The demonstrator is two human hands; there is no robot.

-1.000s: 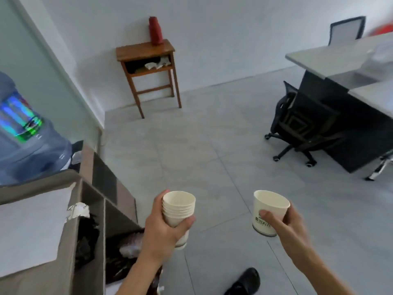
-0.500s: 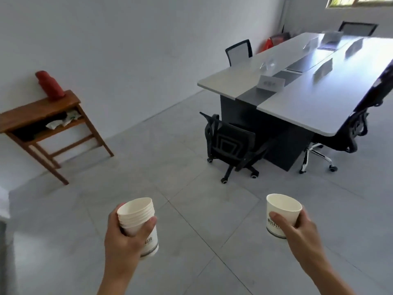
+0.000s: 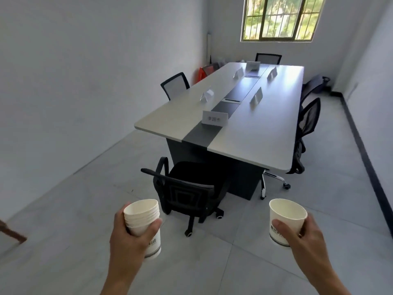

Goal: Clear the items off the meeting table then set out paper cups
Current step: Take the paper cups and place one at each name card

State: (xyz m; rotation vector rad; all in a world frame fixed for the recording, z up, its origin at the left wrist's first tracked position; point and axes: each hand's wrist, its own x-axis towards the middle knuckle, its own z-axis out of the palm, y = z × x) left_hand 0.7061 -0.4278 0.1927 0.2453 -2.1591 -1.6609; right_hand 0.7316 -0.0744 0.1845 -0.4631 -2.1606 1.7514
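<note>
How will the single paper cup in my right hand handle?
The single paper cup looks thin-walled and empty, so probably light and easily crushed. Its base is narrower than its rim, so a nudge may tip it.

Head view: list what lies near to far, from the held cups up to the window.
Stack of white paper cups → black wheeled office chair → white name card on the grey meeting table → black mesh chair at the far end → barred window.

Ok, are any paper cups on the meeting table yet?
No, the meeting table bears only name placards; the stack of paper cups is in the left hand and a single paper cup in the right hand.
</note>
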